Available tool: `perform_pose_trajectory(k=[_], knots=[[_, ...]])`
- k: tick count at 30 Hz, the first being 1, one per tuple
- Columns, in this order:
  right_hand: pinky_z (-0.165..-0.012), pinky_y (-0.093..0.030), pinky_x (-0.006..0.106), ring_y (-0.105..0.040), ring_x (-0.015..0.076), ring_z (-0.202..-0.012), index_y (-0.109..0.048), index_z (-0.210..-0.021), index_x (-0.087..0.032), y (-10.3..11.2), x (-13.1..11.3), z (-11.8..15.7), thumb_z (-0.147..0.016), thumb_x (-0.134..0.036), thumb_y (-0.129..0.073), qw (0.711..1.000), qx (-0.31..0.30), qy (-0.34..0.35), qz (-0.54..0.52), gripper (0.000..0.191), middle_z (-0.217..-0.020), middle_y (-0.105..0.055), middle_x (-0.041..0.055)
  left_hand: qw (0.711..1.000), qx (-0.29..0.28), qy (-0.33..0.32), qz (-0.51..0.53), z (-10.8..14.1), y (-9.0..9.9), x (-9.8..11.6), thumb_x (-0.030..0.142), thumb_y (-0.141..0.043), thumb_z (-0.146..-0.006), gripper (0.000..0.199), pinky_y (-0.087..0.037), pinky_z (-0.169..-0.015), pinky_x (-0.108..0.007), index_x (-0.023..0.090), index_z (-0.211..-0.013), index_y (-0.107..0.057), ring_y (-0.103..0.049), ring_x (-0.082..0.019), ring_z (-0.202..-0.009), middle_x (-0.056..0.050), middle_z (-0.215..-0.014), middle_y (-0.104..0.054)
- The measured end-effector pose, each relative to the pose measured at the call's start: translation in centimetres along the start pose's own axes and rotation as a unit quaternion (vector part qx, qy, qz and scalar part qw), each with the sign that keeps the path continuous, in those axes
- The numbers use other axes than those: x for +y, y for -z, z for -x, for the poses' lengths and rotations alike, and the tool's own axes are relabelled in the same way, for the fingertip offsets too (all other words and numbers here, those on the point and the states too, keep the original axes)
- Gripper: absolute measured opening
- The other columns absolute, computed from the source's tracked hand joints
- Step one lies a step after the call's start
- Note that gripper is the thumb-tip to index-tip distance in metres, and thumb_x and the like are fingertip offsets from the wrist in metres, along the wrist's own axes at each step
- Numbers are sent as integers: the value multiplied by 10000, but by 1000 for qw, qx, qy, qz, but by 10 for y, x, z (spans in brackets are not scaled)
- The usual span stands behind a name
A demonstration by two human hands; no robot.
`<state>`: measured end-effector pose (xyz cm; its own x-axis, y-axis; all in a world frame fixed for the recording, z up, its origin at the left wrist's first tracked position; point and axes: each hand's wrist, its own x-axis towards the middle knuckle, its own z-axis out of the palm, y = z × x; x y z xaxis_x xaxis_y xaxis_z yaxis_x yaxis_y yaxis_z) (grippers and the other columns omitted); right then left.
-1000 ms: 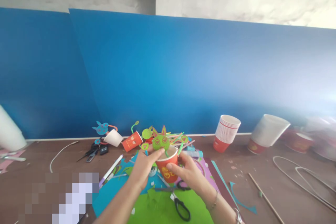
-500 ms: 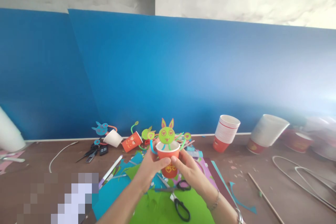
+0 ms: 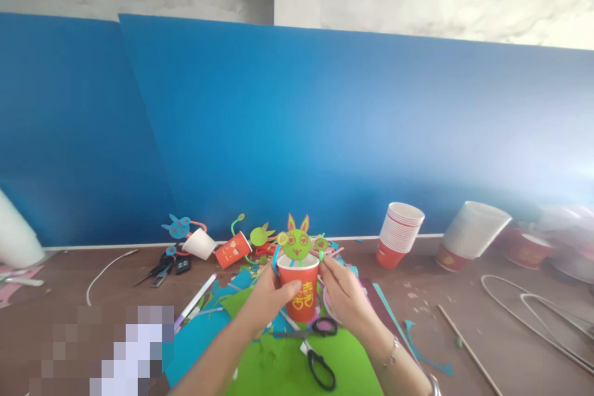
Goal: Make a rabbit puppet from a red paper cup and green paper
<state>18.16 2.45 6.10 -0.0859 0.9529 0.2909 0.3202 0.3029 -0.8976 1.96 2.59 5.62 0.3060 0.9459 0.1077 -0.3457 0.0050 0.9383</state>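
Observation:
A red paper cup (image 3: 299, 306) with yellow lettering is held upright in the middle. From its white rim rises a green paper rabbit face (image 3: 297, 244) with pink ears. My left hand (image 3: 269, 297) wraps round the cup's left side, its thumb across the front. At the right side, my right hand (image 3: 341, 284) has its fingers together by the green straw arm, which ends in a green paper disc (image 3: 320, 243). Whether they pinch the straw is hard to make out. A blue straw arm (image 3: 276, 258) with another disc bends up on the left.
Black-handled scissors (image 3: 321, 370) lie on green paper (image 3: 278, 377) below the cup. Two decorated cups (image 3: 200, 244) (image 3: 232, 250) lie tipped behind left. Stacked cups (image 3: 400, 232), a wooden stick (image 3: 468, 349) and a white cable (image 3: 524, 315) are on the right.
The straw arms and discs have bent inward toward the rabbit face. My right hand's thumb has left the cup's front, uncovering the lettering, and its fingers have moved to the right straw.

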Motion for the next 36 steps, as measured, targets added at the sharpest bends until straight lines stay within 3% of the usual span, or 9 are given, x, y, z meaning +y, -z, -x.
perform_pose_trajectory(k=[2,5,7,10,16,22,26,32,36], knots=[[-611,-387,275,-545,185,-673,-558,-790,-203,6,-4,2,-925,-372,-362,991,-18,29,128,291,-751,-627,50,1000,-14,1,5,-1,3,-2,296,-735,-671,581,-417,-947,-422,179,-1205,-536,-534,-306,-1133,-127,-1221,-601],[-563,-313,274,-496,168,-601,-481,-694,-202,15,-8,4,-908,-233,-334,943,-42,71,322,262,-679,-576,38,1000,-29,8,2,-2,6,-5,282,-749,-656,620,-418,-944,-426,174,-1220,-513,-544,-308,-1120,-135,-1212,-603],[-561,-289,275,-497,168,-604,-474,-673,-199,19,-10,4,-883,-189,-349,913,-52,87,394,244,-679,-579,42,999,-36,10,-11,-1,6,-5,251,-746,-662,658,-409,-956,-418,182,-1258,-475,-533,-300,-1140,-132,-1228,-592],[-555,-270,273,-503,161,-595,-476,-646,-197,22,-12,5,-850,-156,-376,894,-58,83,436,231,-657,-580,36,998,-47,11,-26,0,4,-5,219,-737,-673,694,-395,-972,-414,194,-1297,-435,-510,-297,-1171,-129,-1260,-571],[-533,-281,255,-478,145,-575,-448,-650,-206,25,-16,3,-884,-216,-369,926,-36,66,371,247,-646,-562,12,1000,-19,13,11,0,3,-5,282,-754,-663,706,-404,-963,-408,208,-1302,-462,-511,-303,-1167,-117,-1257,-582],[-524,-342,237,-448,132,-545,-479,-639,-202,21,-16,1,-876,-249,-410,968,33,42,246,252,-601,-532,-6,999,-12,33,29,-1,4,-7,303,-764,-665,862,-390,-975,-426,221,-1401,-325,-509,-310,-1171,-130,-1278,-566],[-558,-387,235,-496,145,-614,-493,-655,-200,17,-15,2,-856,-192,-409,971,39,73,223,218,-687,-553,14,999,-25,22,36,-1,3,-10,300,-767,-664,904,-389,-978,-428,247,-1424,-281,-490,-314,-1190,-119,-1335,-517],[-717,-445,280,-567,189,-815,-590,-795,-188,15,-16,4,-836,-125,-365,976,22,117,184,237,-869,-599,72,998,-46,19,40,-1,1,-8,309,-764,-669,865,-402,-965,-427,223,-1408,-323,-540,-312,-1126,-116,-1237,-596],[-710,-435,289,-567,195,-805,-598,-797,-179,13,-15,4,-806,-113,-379,975,37,107,189,230,-847,-601,68,997,-59,7,46,-2,2,-11,293,-756,-683,809,-398,-973,-425,226,-1388,-365,-516,-316,-1157,-113,-1260,-581]])
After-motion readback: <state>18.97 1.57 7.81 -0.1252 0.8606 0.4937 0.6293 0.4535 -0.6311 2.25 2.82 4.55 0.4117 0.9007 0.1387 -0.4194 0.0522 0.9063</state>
